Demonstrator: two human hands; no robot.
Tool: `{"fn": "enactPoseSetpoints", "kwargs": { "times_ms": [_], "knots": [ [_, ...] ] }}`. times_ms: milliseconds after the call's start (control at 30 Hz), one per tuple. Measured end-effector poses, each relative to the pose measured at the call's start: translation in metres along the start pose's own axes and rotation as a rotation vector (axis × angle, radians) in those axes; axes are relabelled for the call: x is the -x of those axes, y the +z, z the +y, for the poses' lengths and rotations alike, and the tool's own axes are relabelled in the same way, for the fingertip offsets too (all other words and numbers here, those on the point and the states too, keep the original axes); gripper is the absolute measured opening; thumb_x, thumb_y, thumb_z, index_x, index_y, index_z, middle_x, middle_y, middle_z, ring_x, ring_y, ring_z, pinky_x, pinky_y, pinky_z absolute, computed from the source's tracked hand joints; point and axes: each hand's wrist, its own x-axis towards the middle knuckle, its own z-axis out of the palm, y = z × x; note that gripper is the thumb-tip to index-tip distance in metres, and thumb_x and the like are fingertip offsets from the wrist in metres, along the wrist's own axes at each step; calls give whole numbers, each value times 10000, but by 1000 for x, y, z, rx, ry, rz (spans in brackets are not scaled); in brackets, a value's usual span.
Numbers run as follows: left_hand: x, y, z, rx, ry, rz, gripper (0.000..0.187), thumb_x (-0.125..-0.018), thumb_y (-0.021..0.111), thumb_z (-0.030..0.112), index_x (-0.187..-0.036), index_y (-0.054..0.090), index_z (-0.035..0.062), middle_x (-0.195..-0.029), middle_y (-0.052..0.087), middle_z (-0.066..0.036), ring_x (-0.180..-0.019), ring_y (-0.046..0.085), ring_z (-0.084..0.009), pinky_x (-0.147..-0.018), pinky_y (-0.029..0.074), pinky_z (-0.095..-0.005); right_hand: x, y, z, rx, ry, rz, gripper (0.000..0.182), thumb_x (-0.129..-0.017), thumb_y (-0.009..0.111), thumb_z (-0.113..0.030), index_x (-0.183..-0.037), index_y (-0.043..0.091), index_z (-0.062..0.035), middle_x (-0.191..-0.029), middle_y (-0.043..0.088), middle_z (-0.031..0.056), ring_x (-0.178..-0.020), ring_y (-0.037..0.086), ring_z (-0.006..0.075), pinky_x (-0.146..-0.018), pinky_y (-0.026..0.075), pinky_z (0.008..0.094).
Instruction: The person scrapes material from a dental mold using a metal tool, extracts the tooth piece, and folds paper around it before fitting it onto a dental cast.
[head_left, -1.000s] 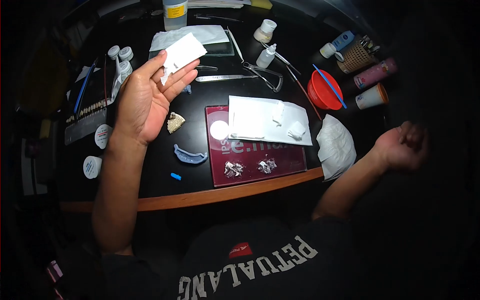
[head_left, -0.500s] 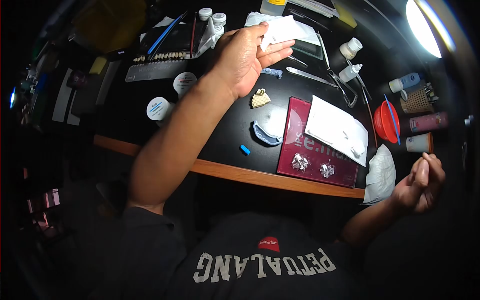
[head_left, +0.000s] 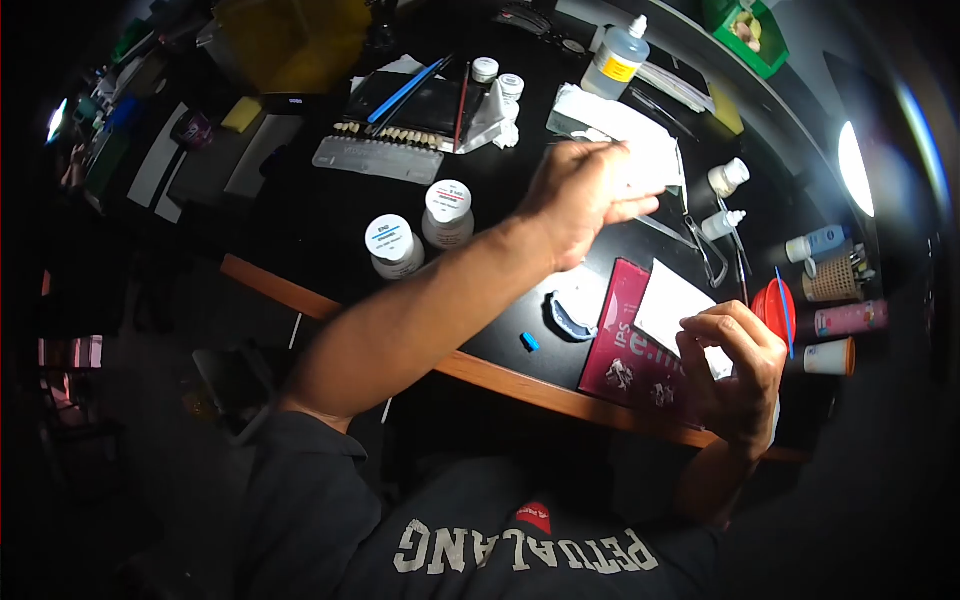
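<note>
My left hand (head_left: 590, 195) is stretched over the far side of the bench, with its thumb and fingers on a white tissue (head_left: 655, 150). Its other fingers point away to the right. My right hand (head_left: 735, 375) is curled above a white paper pad (head_left: 670, 300) on a dark red IPS e.max board (head_left: 612, 350). Whatever its fingers may hold is hidden. Two small heaps of whitish material (head_left: 620, 375) lie on the board. Left of it rest a blue-grey dental impression piece (head_left: 570, 318) and a small blue piece (head_left: 529, 342).
Two labelled jars (head_left: 395, 248) stand behind my left forearm, near a tooth shade guide (head_left: 380, 155). A clear bottle (head_left: 615, 62) stands at the back. On the right are a red bowl (head_left: 775, 310), a white cup (head_left: 828, 357) and a lit lamp (head_left: 855, 168).
The view has shifted, showing more of the bench's back. My right hand has moved left and up, from beside the bench to over the board. My left hand has come lower with the tissue.
</note>
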Motion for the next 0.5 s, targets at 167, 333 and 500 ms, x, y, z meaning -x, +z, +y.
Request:
{"fn": "enactPoseSetpoints", "kwargs": {
  "times_ms": [167,333,500],
  "knots": [
    [4,2,-16,14,-65,-94,397,-1103,521,174,-1338,579,-140,-1289,676,-305,-1234,689,-405,-1047,599,-476,-6,-1,0,2,19,20,158,-782,763,114,-893,709,16,-810,699,122,-682,714,211,-604,549,312],
    [13,7,-25,5,-168,-157,362,-1116,511,183,-1305,596,-114,-1258,691,-277,-1166,726,-358,-989,631,-441,-10,3,14,-42,109,253,192,-782,740,124,-937,707,15,-863,680,103,-711,635,172,-628,486,284],
    [17,6,-28,22,-245,-207,334,-1112,509,158,-1303,599,-100,-1296,686,-248,-1174,724,-332,-1003,631,-448,-29,4,28,43,29,239,229,-731,780,61,-938,730,-24,-971,696,130,-897,678,262,-791,539,344]
  ]
}}
